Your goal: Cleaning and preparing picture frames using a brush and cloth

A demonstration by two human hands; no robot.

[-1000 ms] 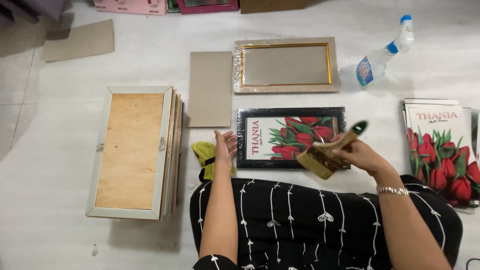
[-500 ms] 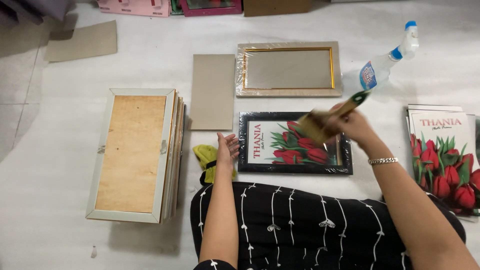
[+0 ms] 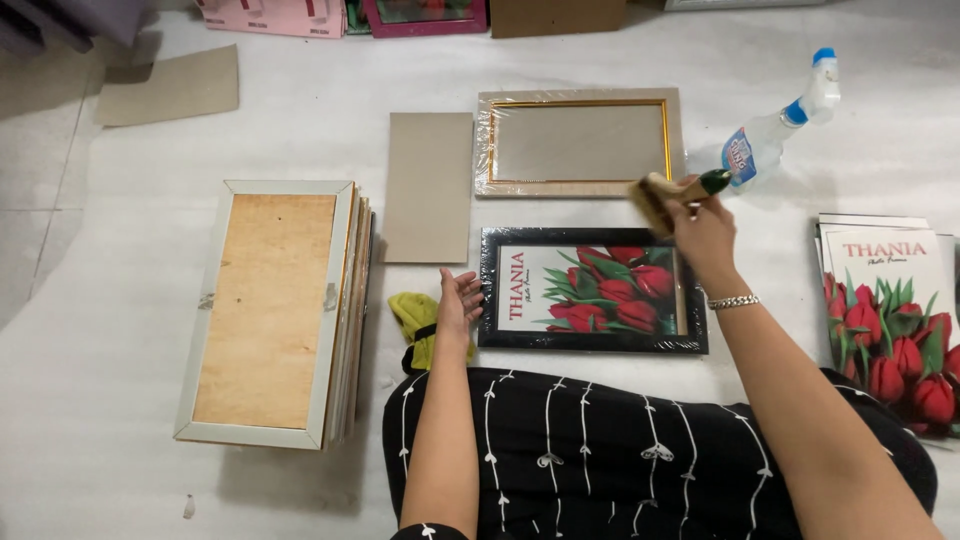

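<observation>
- The brush (image 3: 672,192) with a green handle and pale bristles sits in the right hand (image 3: 705,222), fingers curled tight around the handle. Half a second ago it was low over the flower picture; now it is lifted to the far edge of the black frame (image 3: 592,290), bristles hanging over the gap between that frame and the gold-edged one.
- The black frame lies flat on the white floor sheet (image 3: 150,130), just in front of the person's lap, holding a print of red tulips under glossy wrap. With the brush raised clear, its face is uncovered — the sweep looks to have run off the top edge.
- The left hand (image 3: 460,300) rests open, fingers loosely spread, against the frame's left edge, where it was a second ago.
- A yellow-green cloth (image 3: 415,318) lies just beside that wrist.
- Beyond: the gold-edged frame (image 3: 578,142), a grey backing board (image 3: 430,186) to its left, a spray bottle (image 3: 775,135) near the right edge.
- A stack of frames (image 3: 275,310) lies back-up at the left; loose tulip prints (image 3: 890,320) at the right.
</observation>
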